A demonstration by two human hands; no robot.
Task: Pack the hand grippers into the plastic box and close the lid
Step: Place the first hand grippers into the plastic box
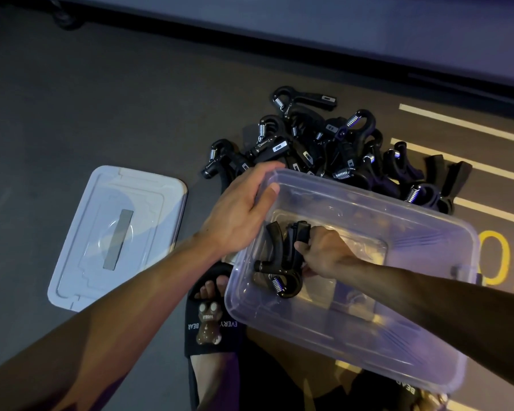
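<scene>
Gripping the box (pixel 353 336) rim with our left hand (pixel 238 215), our right hand (pixel 324 253) holds 1 hand gripper (pixel 282 262) inside (lid (pixel 80 232) lies off, on the floor).

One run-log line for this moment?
left hand grips box rim | right hand places gripper inside | lid off | pile unpacked

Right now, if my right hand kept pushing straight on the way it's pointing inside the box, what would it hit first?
Probably the plastic box's left wall. The right hand grips a hand gripper and points left across the box, so that gripper would likely meet the wall first; depth is unclear.
</scene>
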